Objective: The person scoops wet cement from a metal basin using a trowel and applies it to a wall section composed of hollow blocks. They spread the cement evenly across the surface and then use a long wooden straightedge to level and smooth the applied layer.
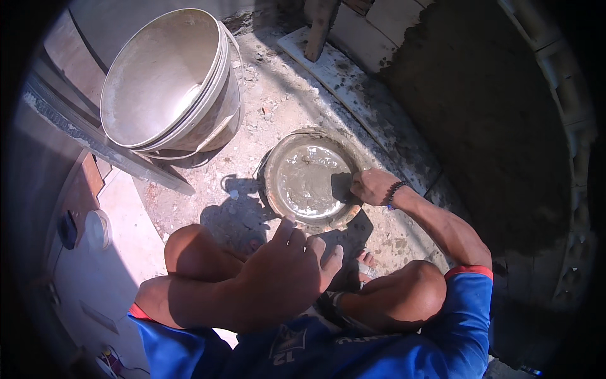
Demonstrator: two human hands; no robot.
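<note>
A round bucket (275,201) of wet grey mortar (306,180) sits on the ground in front of me. My right hand (374,187) is closed at its right rim. Beside those fingers a dark, square-edged patch (342,187) lies over the mortar; I cannot tell whether it is a tool's blade or a shadow. What the right hand grips is hidden. My left hand (293,268) hangs in front of the bucket, palm down, fingers apart and holding nothing. Its fingertips come close to the near rim; whether they touch it, I cannot tell.
A large whitish bucket (170,76) with a wire handle leans at the far left. Next to it a long grey bar (107,140) slants across. Gritty ground (265,88) surrounds both buckets. On the right rises a block wall partly coated in dark mortar (473,120), with a spattered board (341,79) along its foot.
</note>
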